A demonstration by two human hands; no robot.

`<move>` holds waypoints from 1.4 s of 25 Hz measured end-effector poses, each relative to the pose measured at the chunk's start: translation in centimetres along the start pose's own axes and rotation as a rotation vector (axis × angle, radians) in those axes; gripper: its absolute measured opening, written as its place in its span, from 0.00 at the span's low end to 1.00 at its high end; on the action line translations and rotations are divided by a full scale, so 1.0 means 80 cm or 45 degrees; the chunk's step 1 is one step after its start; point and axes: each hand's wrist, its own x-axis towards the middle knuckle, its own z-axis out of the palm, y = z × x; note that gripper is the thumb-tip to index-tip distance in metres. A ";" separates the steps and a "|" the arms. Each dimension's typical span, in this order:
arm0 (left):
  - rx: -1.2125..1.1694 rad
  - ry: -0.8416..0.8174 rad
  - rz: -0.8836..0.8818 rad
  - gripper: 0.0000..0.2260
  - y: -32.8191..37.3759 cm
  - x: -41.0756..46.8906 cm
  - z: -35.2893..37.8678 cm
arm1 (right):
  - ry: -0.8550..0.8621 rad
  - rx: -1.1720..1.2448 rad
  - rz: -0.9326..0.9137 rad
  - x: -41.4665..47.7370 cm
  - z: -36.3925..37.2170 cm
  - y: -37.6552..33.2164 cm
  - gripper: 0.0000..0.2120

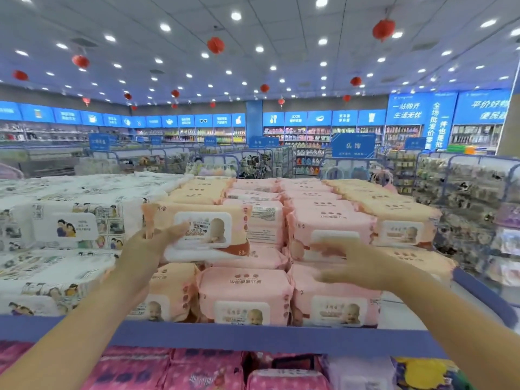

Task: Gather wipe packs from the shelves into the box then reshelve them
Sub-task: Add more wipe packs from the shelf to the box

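Observation:
My left hand [146,251] grips an orange wipe pack [202,229] with a white lid and a price sticker, held tilted above the stacked packs on the top shelf [253,337]. My right hand [349,263] reaches over the pink wipe packs [332,229] with fingers spread and blurred, holding nothing. More pink packs [244,294] lie in the front row below the held pack. No box is in view.
White wipe packs [64,226] with cartoon prints fill the shelf's left side, orange packs [402,220] the right. A lower shelf holds dark pink packs [174,370]. Racks of small goods [472,198] stand to the right; store aisles stretch behind.

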 end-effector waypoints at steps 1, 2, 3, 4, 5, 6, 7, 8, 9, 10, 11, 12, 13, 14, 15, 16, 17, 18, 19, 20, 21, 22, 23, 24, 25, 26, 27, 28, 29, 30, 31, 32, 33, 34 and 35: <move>-0.030 -0.006 -0.001 0.35 0.001 0.000 0.003 | 0.130 0.153 -0.058 0.012 0.000 -0.020 0.28; -0.048 -0.013 -0.002 0.36 0.004 0.003 0.001 | 0.226 0.295 -0.126 0.027 0.002 -0.047 0.25; -0.046 -0.023 -0.010 0.39 0.007 0.007 -0.001 | 0.256 0.415 -0.147 0.045 0.010 -0.071 0.24; -0.031 -0.043 -0.010 0.42 0.011 0.012 -0.005 | 0.236 0.526 -0.161 0.062 0.019 -0.098 0.25; -0.006 -0.076 0.002 0.46 0.017 0.016 -0.011 | 0.184 0.636 -0.152 0.082 0.034 -0.122 0.25; 0.011 -0.130 0.028 0.50 0.021 0.022 -0.017 | 0.140 0.725 -0.145 0.099 0.049 -0.142 0.24; 0.030 -0.177 0.041 0.54 0.023 0.029 -0.025 | 0.134 0.792 -0.133 0.118 0.066 -0.157 0.23; 0.064 -0.224 0.034 0.56 0.024 0.038 -0.032 | 0.174 0.835 -0.117 0.134 0.081 -0.167 0.20; 0.137 -0.257 0.034 0.55 0.025 0.048 -0.040 | 0.236 0.888 -0.106 0.147 0.093 -0.174 0.17; 0.251 -0.269 0.052 0.51 0.026 0.057 -0.047 | 0.300 0.925 -0.091 0.160 0.105 -0.179 0.15; 0.391 -0.251 0.078 0.47 0.023 0.070 -0.056 | 0.332 0.968 -0.076 0.172 0.116 -0.181 0.14; 0.555 -0.226 0.105 0.42 0.020 0.083 -0.065 | 0.352 0.994 -0.067 0.184 0.128 -0.184 0.15; 0.713 -0.200 0.144 0.37 0.017 0.094 -0.073 | 0.366 1.015 -0.060 0.195 0.141 -0.184 0.16; 0.863 -0.146 0.192 0.29 0.014 0.101 -0.079 | 0.372 0.988 -0.063 0.202 0.151 -0.186 0.16; 0.984 -0.076 0.248 0.21 0.010 0.104 -0.083 | 0.378 0.946 -0.060 0.210 0.161 -0.186 0.15; 1.077 -0.002 0.299 0.17 0.004 0.106 -0.085 | 0.371 0.885 -0.066 0.216 0.168 -0.188 0.15; 1.112 0.047 0.346 0.15 -0.004 0.106 -0.086 | 0.378 0.843 -0.064 0.223 0.175 -0.190 0.17; 1.107 0.088 0.369 0.12 -0.009 0.103 -0.084 | 0.388 0.779 -0.039 0.228 0.179 -0.192 0.18; 1.054 0.129 0.387 0.10 -0.014 0.100 -0.083 | 0.402 0.709 -0.016 0.232 0.180 -0.195 0.19; 1.015 0.165 0.387 0.09 -0.017 0.096 -0.082 | 0.407 0.633 0.017 0.236 0.181 -0.199 0.18; 0.979 0.185 0.405 0.08 -0.018 0.093 -0.081 | 0.406 0.604 0.036 0.237 0.181 -0.203 0.17; 0.971 0.191 0.423 0.07 -0.019 0.090 -0.082 | 0.394 0.604 0.054 0.238 0.181 -0.205 0.15; 0.962 0.183 0.439 0.06 -0.019 0.089 -0.083 | 0.385 0.635 0.057 0.238 0.181 -0.207 0.14; 0.966 0.170 0.422 0.05 -0.017 0.088 -0.084 | 0.368 0.646 0.066 0.237 0.180 -0.209 0.13; 0.970 0.166 0.400 0.05 -0.015 0.088 -0.085 | 0.355 0.658 0.074 0.235 0.180 -0.212 0.13; 0.964 0.151 0.371 0.06 -0.010 0.088 -0.086 | 0.351 0.646 0.087 0.232 0.179 -0.214 0.13; 0.925 0.126 0.329 0.08 -0.007 0.087 -0.086 | 0.360 0.635 0.103 0.229 0.180 -0.215 0.13; 0.872 0.088 0.270 0.12 -0.004 0.083 -0.085 | 0.369 0.628 0.121 0.226 0.181 -0.216 0.15; 0.812 0.054 0.218 0.16 -0.001 0.076 -0.084 | 0.389 0.636 0.135 0.222 0.181 -0.217 0.17; 0.770 0.005 0.185 0.17 0.001 0.068 -0.083 | 0.412 0.650 0.147 0.216 0.183 -0.217 0.18; 0.731 -0.042 0.157 0.16 0.002 0.059 -0.084 | 0.431 0.663 0.147 0.207 0.183 -0.218 0.19; 0.700 -0.099 0.133 0.14 0.003 0.052 -0.084 | 0.442 0.672 0.144 0.196 0.185 -0.219 0.19; 0.664 -0.146 0.123 0.14 0.006 0.044 -0.085 | 0.447 0.683 0.142 0.183 0.186 -0.222 0.19; 0.633 -0.181 0.126 0.15 0.009 0.036 -0.086 | 0.448 0.674 0.158 0.170 0.188 -0.224 0.19; 0.598 -0.207 0.121 0.16 0.007 0.028 -0.091 | 0.449 0.643 0.172 0.155 0.190 -0.227 0.19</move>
